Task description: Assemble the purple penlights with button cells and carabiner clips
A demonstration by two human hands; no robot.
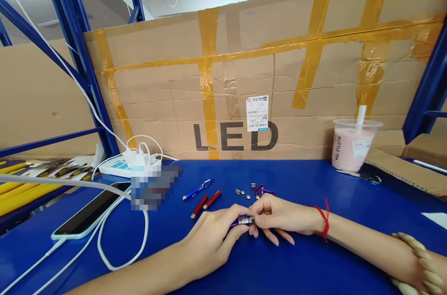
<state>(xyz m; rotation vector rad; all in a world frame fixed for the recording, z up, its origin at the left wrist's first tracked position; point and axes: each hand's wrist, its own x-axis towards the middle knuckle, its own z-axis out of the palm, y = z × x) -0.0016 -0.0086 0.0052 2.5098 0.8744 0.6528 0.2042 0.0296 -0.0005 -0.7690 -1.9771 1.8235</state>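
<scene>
A small purple keychain flashlight (245, 220) with a white printed label lies between the thumb and fingers of my left hand (213, 232). At its dark end, my right hand (270, 216) pinches with thumb and index finger; the other fingers hang loosely apart. Whether a separate small part sits in that pinch is hidden. Beyond the hands lie a blue keychain flashlight (196, 190) with a clip and two red tubes, one nearer (199, 207) and one farther (212, 199). Small silver button cells (248, 197) and metal bits (238, 191) rest near a red clip (258, 190) and a purple clip (268, 192).
On the blue table (300, 183), a white power strip (117, 166), a phone (94, 211) and white cables (146, 234) occupy the left. A pink drink cup (352, 146) with a straw stands back right. A taped cardboard panel (167, 104) closes off the rear.
</scene>
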